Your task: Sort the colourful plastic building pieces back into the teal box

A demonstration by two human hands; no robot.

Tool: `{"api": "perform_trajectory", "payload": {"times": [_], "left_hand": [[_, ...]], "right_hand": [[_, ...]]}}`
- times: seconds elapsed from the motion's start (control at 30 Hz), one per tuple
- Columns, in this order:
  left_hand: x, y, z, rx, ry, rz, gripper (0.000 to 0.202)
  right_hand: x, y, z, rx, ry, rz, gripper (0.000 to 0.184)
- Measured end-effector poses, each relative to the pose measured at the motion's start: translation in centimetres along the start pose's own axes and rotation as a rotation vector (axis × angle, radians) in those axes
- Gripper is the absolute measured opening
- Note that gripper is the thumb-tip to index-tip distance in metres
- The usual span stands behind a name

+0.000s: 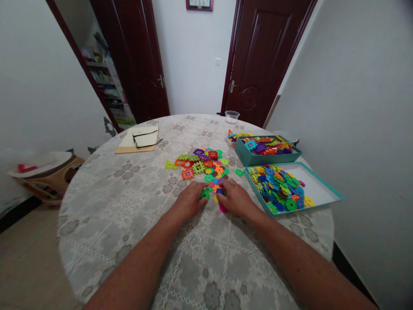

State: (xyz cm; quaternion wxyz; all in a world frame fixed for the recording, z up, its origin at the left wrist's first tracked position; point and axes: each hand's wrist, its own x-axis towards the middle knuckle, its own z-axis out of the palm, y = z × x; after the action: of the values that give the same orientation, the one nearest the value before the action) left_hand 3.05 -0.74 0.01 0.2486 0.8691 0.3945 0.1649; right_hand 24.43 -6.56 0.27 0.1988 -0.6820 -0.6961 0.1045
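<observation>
On the round table with a lace cloth, both my hands rest side by side at the near edge of a pile of colourful plastic interlocking pieces. My left hand has its fingers curled onto a green piece. My right hand is closed over small pieces, with a pink one showing under the palm. Between the two hands lie yellow, blue and orange pieces, touching the fingertips.
A teal box lid with several flat pieces lies to the right; a deeper teal box full of pieces stands behind it. Glasses on a notebook lie far left. A small clear cup sits at the far edge. A stool stands left.
</observation>
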Motion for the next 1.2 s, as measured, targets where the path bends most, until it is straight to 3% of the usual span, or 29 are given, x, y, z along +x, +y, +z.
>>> {"api": "perform_trajectory", "payload": {"times": [0.3, 0.4, 0.6, 0.77, 0.97, 1.03, 1.2], "left_hand": [[0.1, -0.2, -0.7, -0.095, 0.03, -0.004, 0.036], [0.1, -0.1, -0.9, -0.13, 0.03, 0.033, 0.03], [-0.1, 1.2, -0.2, -0.215, -0.023, 0.128, 0.027], [-0.2, 2.0, 0.0, -0.252, -0.03, 0.058, 0.034], [-0.1, 1.7, -0.2, -0.244, -0.002, 0.036, 0.024], [-0.2, 1.8, -0.4, -0.307, -0.043, 0.05, 0.022], [-0.8, 2.5, -0.8, -0.366, -0.272, 0.173, 0.025]], "right_hand": [[0.6, 0.8, -0.1, 0.11, -0.01, -0.05, 0.024], [0.6, 0.9, 0.0, 0.102, -0.017, -0.074, 0.031], [0.7, 0.8, -0.4, 0.098, -0.037, -0.077, 0.025], [0.7, 0.8, -0.7, 0.156, -0.063, -0.07, 0.022], [0.8, 0.9, -0.8, 0.16, -0.08, -0.047, 0.018], [0.9, 1.1, -0.7, 0.191, -0.088, -0.057, 0.018], [0.9, 1.3, -0.4, 0.201, -0.108, -0.093, 0.015]]}}
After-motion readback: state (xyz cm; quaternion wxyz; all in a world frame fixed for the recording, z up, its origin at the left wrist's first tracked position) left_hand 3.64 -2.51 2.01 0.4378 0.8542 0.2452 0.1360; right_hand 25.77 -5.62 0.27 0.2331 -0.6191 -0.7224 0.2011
